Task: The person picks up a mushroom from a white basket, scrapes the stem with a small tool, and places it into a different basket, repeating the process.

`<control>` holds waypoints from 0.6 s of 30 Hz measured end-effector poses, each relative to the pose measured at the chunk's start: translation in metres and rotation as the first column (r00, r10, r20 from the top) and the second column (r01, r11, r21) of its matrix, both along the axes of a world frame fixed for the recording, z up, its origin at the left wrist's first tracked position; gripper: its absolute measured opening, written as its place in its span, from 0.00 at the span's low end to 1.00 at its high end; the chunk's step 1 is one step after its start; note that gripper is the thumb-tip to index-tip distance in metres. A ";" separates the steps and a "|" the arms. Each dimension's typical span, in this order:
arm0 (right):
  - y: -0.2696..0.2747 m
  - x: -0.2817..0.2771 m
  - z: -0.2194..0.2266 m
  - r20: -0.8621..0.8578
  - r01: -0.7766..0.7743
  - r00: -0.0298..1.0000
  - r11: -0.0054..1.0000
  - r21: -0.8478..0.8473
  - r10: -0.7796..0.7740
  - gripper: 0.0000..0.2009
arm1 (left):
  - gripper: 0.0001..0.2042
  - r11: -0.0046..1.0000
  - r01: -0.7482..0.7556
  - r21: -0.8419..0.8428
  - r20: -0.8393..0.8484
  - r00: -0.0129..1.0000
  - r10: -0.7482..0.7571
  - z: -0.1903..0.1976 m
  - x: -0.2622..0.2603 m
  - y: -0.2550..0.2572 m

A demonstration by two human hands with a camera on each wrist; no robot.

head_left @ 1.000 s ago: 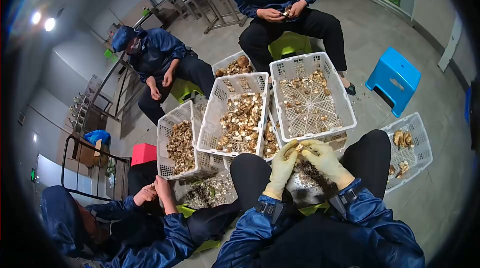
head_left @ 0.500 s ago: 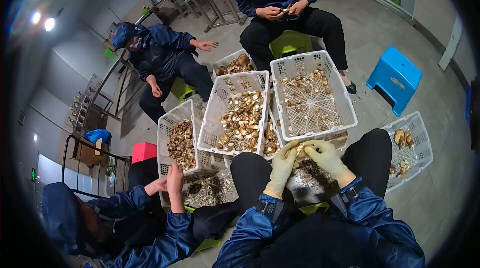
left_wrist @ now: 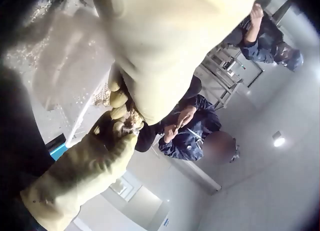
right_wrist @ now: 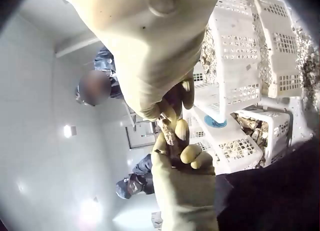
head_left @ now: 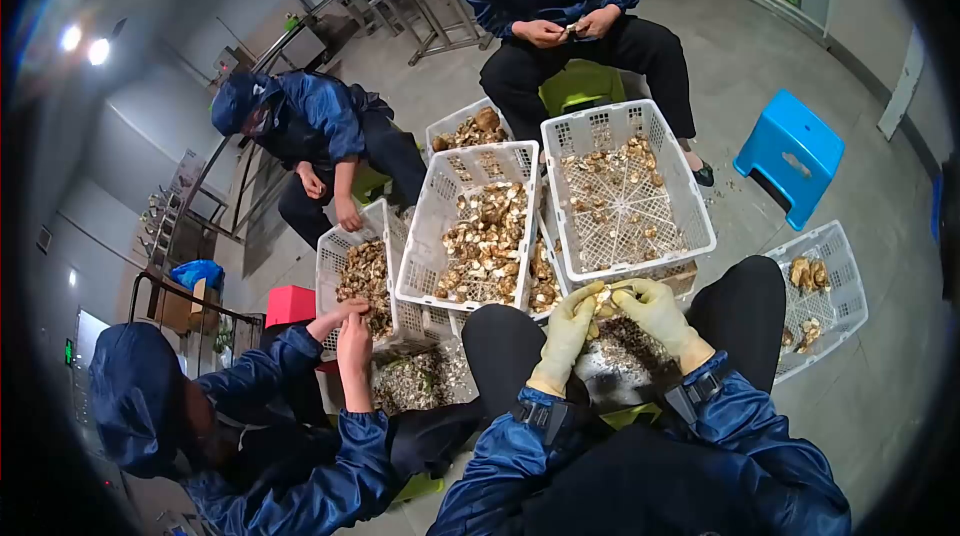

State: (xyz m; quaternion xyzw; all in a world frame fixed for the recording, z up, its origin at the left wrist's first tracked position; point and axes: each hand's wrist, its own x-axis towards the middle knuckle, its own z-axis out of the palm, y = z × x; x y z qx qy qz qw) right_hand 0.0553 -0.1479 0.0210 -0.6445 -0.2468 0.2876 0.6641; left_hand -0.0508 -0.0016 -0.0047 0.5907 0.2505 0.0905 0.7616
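Note:
Both my hands wear pale yellow rubber gloves and meet in front of my knees in the head view. Between thumb and fingers, my left hand [head_left: 566, 334] holds a small pale mushroom piece [left_wrist: 134, 120] with brownish, crumbly patches. My right hand [head_left: 655, 318] pinches the same piece from the other side, fingertips close against the left ones. In the right wrist view the mushroom's rough, whitish side shows between the gloves, and fingers hide much of it. Below the hands lies a heap of dark crumbly scraps [head_left: 628, 344].
White mesh crates stand ahead: a sparsely filled one [head_left: 690, 226], one with cut mushrooms [head_left: 408, 281], and a brown-filled one at left [head_left: 328, 291]. Another crate [head_left: 848, 321] sits right, near a blue stool [head_left: 790, 158]. Three people in blue jackets sit around them.
My hands stay in place, with slight finger shifts around the mushroom piece. The person at back left leans forward, one hand lowered to the left crate. The nearest person's hands move up towards it.

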 end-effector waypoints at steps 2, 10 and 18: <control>0.002 -0.006 0.007 0.021 -0.018 1.000 0.996 0.088 0.016 0.10 | 0.16 1.000 0.007 0.007 0.004 1.000 -0.007 -0.003 0.000 0.002; -0.001 -0.003 0.008 0.075 -0.012 0.997 0.999 -0.040 0.014 0.09 | 0.15 0.989 -0.038 -0.141 -0.031 0.999 0.034 0.007 -0.002 -0.002; 0.004 -0.003 -0.011 0.240 -0.015 0.971 0.998 0.063 0.000 0.10 | 0.15 0.997 0.036 -0.072 -0.057 0.998 -0.040 0.002 -0.003 0.003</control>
